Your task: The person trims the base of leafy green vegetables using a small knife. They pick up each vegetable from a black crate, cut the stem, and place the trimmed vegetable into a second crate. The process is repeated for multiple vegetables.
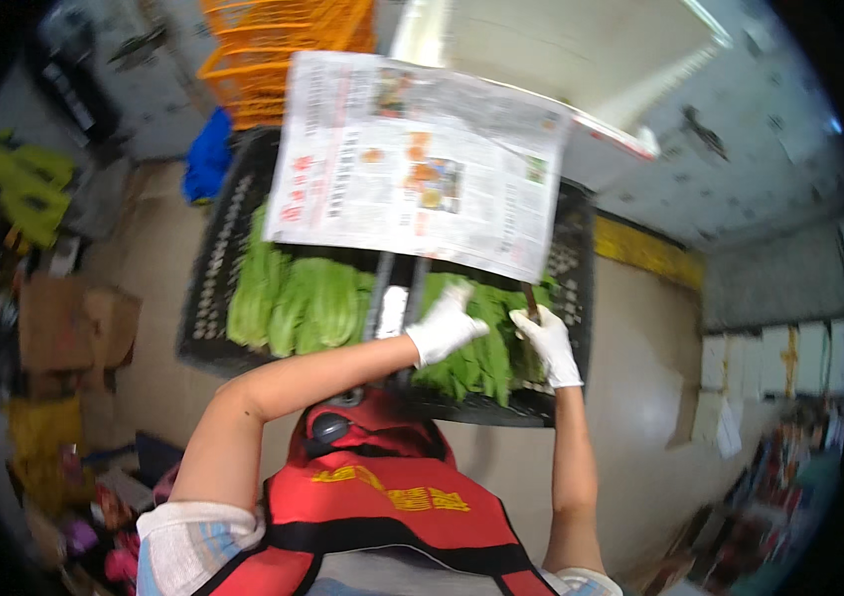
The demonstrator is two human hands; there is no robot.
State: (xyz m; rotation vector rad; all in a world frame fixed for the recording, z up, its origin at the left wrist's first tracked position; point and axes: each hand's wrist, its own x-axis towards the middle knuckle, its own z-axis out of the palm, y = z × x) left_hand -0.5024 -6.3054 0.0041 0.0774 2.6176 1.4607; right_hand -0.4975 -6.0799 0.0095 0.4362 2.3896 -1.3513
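Note:
My left hand (pixel 448 328), in a white glove, reaches over the leafy greens (pixel 459 365) in the right part of a black plastic crate (pixel 206 313). Its thumb stands apart; blur hides whether the fingers grip leaves. At the crate's right side, my gloved right hand (pixel 550 344) is closed around a thin dark brown object (pixel 530 299), possibly a knife. The object's far end meets the lower edge of a printed newspaper sheet (pixel 414 167). That sheet covers the far half of the crate. Pale-stemmed lettuce-like vegetables (pixel 317 305) lie in the left part.
Orange plastic baskets (pixel 287 52) and a white foam box (pixel 541 45) stand behind the crate. A blue bag (pixel 207 158) sits at its far left corner. Cardboard (pixel 71 328) lies left on the floor; white boxes (pixel 772 365) stand right. I wear a red apron (pixel 392 492).

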